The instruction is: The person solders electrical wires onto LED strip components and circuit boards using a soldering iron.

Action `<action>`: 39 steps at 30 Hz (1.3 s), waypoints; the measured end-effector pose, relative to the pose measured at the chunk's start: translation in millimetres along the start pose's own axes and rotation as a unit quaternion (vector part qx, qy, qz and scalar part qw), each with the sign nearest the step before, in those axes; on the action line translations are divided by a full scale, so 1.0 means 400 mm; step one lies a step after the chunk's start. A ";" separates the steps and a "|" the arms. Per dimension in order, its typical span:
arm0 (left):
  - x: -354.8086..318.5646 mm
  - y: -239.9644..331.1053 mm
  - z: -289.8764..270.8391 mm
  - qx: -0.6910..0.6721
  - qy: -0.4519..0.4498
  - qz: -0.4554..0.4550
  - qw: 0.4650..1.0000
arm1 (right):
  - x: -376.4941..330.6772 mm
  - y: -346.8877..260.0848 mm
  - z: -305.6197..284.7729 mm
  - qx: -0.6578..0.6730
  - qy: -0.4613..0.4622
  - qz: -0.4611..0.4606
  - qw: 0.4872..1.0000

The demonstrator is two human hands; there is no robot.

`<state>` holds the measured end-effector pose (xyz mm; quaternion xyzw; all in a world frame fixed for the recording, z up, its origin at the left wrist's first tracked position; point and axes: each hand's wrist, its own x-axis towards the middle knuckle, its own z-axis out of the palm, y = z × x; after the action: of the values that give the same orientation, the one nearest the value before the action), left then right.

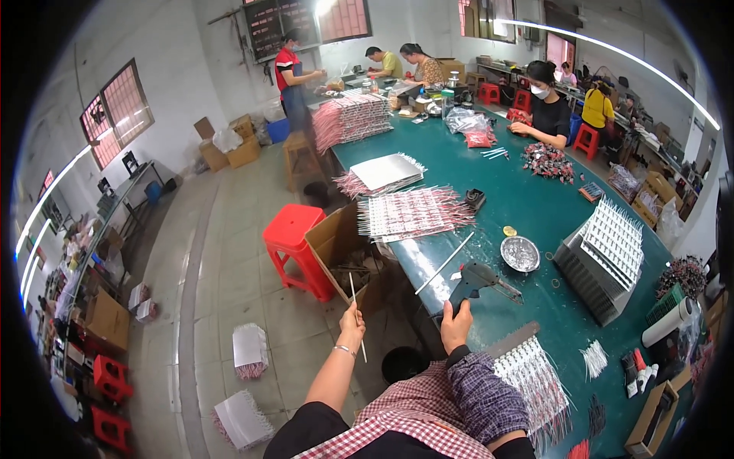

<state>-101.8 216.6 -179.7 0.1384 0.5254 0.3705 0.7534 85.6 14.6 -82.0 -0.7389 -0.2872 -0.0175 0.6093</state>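
L hand (352,320), lower centre of frame: fingers pinched together on a thin pale stick (356,315), held near upright off the tabletop edge, above the floor. R hand (456,324), just right of it: fingers wrapped round the grip of a dark glue gun (474,280), nozzle pointing right over the green tabletop (527,206). Beyond the gun: a long white rod (445,262), small metal dish (520,253). Open cardboard box (336,243) & red stool (294,245) sit left of the tabletop.
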 end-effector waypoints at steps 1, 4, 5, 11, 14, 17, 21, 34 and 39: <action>-0.005 0.012 0.009 0.013 0.003 0.015 1.000 | 0.000 -0.001 0.000 -0.001 -0.010 0.002 1.000; -0.016 0.042 0.041 0.007 0.037 0.044 0.998 | 0.004 -0.004 -0.002 -0.005 -0.012 0.008 1.000; -0.018 0.046 0.050 0.011 0.062 0.043 0.997 | 0.004 -0.005 -0.002 -0.017 -0.014 0.009 1.000; 0.025 0.048 0.069 0.011 0.110 0.071 0.991 | 0.006 -0.008 -0.007 -0.009 -0.024 0.016 1.000; 0.074 0.046 0.065 -0.001 0.090 0.049 0.995 | 0.009 -0.012 -0.006 -0.012 -0.023 0.019 0.999; 0.108 0.039 0.057 0.049 0.001 0.006 0.999 | 0.009 -0.016 -0.004 -0.007 -0.013 0.013 1.000; 0.118 0.019 0.057 0.020 -0.070 -0.046 0.996 | 0.009 -0.015 -0.005 -0.008 -0.005 0.005 1.000; 0.173 0.057 0.068 0.013 -0.133 -0.015 0.991 | 0.006 -0.003 0.001 -0.027 -0.026 0.011 0.999; 0.178 0.042 0.041 -0.010 -0.177 -0.036 0.984 | 0.006 0.007 0.003 -0.019 -0.029 0.011 0.999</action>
<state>-81.6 281.3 -212.1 0.1750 0.3846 0.3186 0.8485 88.5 16.3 -84.0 -0.7537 -0.2963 0.0054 0.5866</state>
